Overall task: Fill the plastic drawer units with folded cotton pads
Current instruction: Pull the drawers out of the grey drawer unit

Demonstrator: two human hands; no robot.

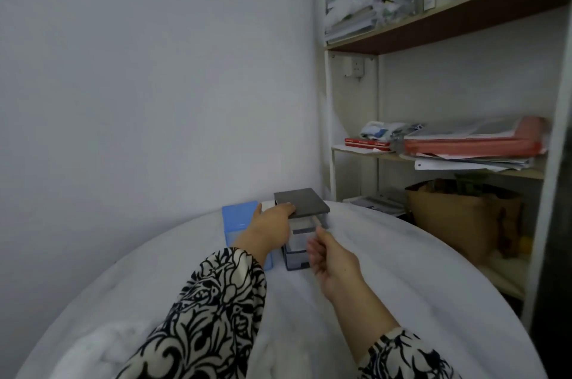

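Observation:
A grey-topped clear plastic drawer unit (305,200) stands at the far side of a round white table (387,270). A blue drawer unit (236,217) sits just left of it. My left hand (272,224) rests on the grey unit's top left edge, fingers straight, steadying it. My right hand (328,250) is right in front of the unit with thumb and fingers pinched on the front of an upper clear drawer (305,230). A heap of white cotton pads (105,347) lies at the table's near left edge.
A white wall stands close behind the units. A shelf rack (464,158) with papers, red folders and a jar fills the right side. A brown paper bag (458,217) sits on the floor beside the table.

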